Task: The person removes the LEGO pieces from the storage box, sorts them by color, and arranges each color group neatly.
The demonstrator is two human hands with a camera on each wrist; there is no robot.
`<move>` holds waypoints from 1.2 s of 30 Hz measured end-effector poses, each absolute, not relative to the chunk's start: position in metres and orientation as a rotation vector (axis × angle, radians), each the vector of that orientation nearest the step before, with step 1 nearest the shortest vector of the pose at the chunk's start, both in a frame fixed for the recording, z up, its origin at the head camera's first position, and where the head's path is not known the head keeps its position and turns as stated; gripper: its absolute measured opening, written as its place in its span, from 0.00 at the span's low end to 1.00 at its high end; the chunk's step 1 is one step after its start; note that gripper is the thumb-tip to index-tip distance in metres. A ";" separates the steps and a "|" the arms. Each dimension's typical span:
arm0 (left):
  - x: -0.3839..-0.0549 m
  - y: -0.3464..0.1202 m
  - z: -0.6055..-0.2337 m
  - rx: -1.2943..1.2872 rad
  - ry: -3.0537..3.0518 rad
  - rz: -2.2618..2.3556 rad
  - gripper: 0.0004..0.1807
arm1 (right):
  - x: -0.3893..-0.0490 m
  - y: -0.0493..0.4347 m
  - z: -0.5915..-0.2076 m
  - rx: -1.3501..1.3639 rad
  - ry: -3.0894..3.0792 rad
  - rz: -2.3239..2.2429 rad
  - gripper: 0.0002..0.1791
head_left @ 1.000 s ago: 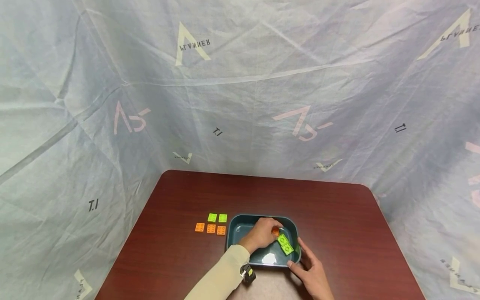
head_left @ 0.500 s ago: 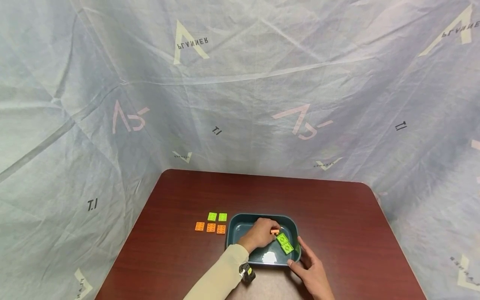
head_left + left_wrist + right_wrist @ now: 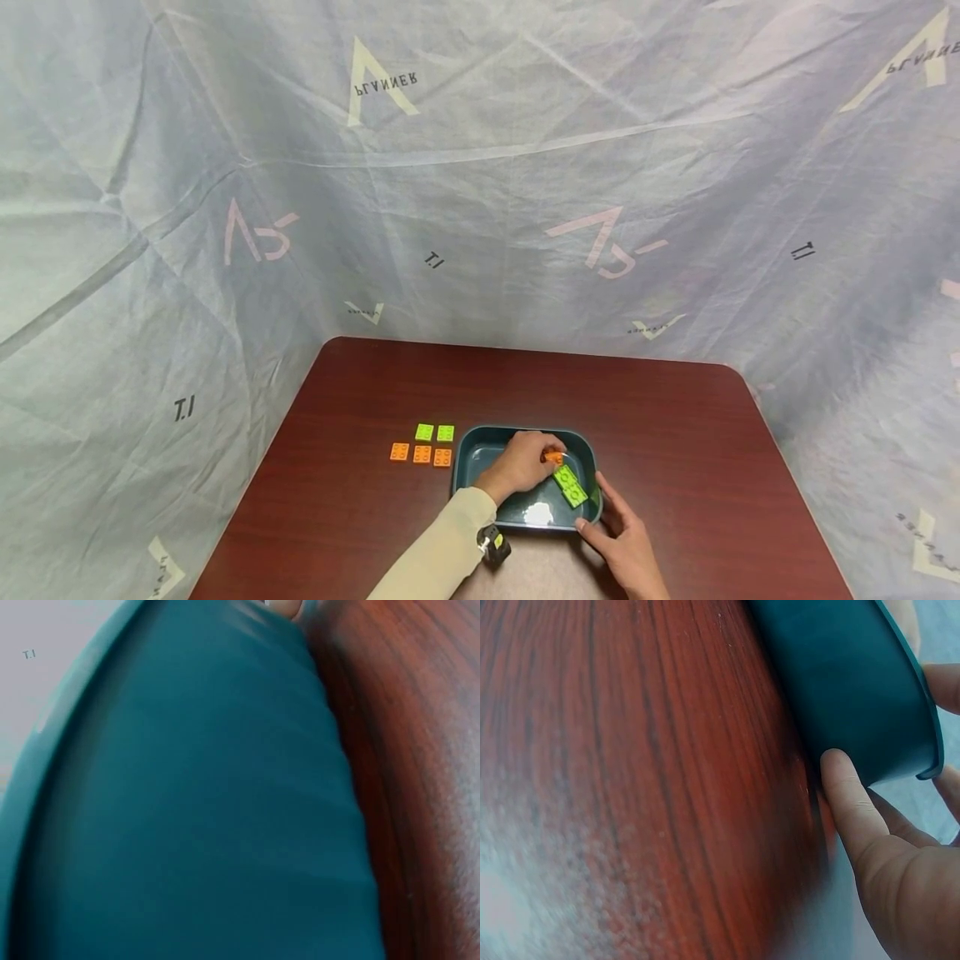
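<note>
One head camera, on the person (image 3: 427,554) I am watching: above and behind the grip of the left hand (image 3: 519,463) on the orange brick (image 3: 553,457), facing forward and down, farthest off. One left-wrist camera: on the person's side of that grip, turned sideways, very near the outer wall of the tray (image 3: 225,787), which fills most of its view. One right-wrist camera: right of the grip, close by the right hand (image 3: 628,546), facing the tray's corner. Common to all three: tray, table (image 3: 660,433).

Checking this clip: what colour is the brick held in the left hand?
The brick is orange; it shows best in the head view.
</note>
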State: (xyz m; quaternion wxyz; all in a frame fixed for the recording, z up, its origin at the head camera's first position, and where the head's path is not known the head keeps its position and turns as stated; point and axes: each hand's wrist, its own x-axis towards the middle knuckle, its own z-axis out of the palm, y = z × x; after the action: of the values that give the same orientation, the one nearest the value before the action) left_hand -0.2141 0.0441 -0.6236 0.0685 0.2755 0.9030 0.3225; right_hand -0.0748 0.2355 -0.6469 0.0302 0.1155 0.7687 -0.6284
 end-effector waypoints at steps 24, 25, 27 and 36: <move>-0.204 0.027 -0.604 0.688 2.558 1.387 0.18 | -0.075 0.235 -0.644 0.329 2.391 -1.933 0.48; -0.203 0.026 -0.603 0.696 2.564 1.400 0.18 | -0.075 0.235 -0.644 0.339 2.389 -1.931 0.48; -0.203 0.022 -0.601 0.727 2.570 1.434 0.19 | -0.075 0.234 -0.644 0.348 2.384 -1.930 0.48; -0.204 0.009 -0.595 0.831 2.590 1.526 0.20 | -0.075 0.234 -0.644 0.360 2.384 -1.923 0.48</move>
State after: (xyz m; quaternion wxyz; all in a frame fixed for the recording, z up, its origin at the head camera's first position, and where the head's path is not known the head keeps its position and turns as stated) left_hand -0.2044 0.0088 -0.5950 0.0114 0.2664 0.8305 0.4891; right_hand -0.0753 0.2345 -0.6440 0.0286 0.1166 0.7727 -0.6233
